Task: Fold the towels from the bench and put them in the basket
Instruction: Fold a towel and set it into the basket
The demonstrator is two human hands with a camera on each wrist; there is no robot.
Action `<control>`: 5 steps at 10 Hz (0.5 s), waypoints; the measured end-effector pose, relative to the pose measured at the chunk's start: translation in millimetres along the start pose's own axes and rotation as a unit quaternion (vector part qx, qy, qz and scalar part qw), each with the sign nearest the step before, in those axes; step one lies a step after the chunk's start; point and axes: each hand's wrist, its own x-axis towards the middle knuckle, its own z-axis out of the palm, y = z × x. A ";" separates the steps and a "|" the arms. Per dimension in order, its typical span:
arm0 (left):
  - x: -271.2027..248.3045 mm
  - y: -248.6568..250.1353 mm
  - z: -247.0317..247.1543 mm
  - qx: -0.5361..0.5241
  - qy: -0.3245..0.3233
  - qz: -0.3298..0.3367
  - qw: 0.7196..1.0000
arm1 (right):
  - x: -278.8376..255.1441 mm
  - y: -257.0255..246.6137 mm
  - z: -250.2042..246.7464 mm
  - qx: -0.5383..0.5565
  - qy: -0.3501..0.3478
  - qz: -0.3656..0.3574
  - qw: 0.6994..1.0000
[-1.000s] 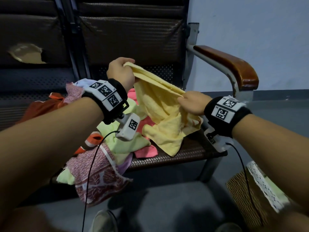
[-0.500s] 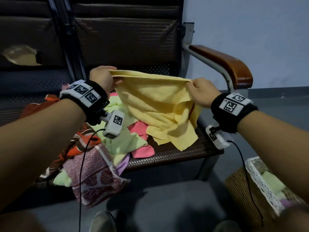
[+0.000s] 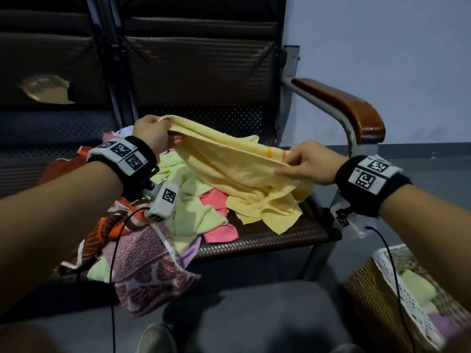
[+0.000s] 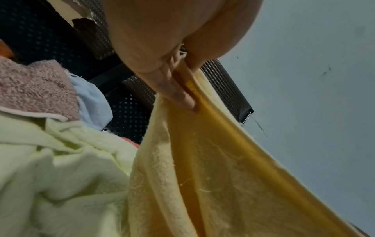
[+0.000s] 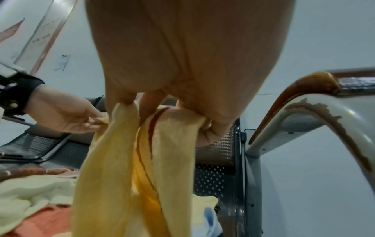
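Head view: left hand (image 3: 150,133) and right hand (image 3: 309,161) both pinch the top edge of a yellow towel (image 3: 244,179), stretched between them above the bench seat (image 3: 280,235). Left end sits higher, toward 10 o'clock; right end lower, toward 3 o'clock. Towel's lower part sags onto the seat and onto the pile.

Left wrist view: thumb and fingers (image 4: 174,91) clamp the towel's hem, cloth hanging down from the grip. Right wrist view: fingers (image 5: 150,101) curled round a bunched corner with a dark orange stripe.

Pile of towels (image 3: 163,225) lies at 8 o'clock from the yellow one: light green, pink, and a red patterned one draped over the seat's front edge.

Basket (image 3: 377,284) stands on the floor at 4 o'clock, beside the bench leg, under the right forearm. Green and purple cloth inside. Wooden armrest (image 3: 344,105) at 2 o'clock.
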 end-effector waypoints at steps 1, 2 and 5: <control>3.2 1.4 -5.4 0.004 0.016 -0.030 0.999 | 1.1 -7.7 -3.7 0.031 0.030 -0.028 0.999; 4.7 -2.0 -7.9 0.027 -0.013 -0.044 0.999 | 1.8 -14.9 -3.6 0.072 0.046 -0.038 0.996; 5.3 -5.9 -13.7 -0.027 0.011 -0.097 0.995 | 4.0 -20.7 11.1 0.125 0.045 -0.031 0.991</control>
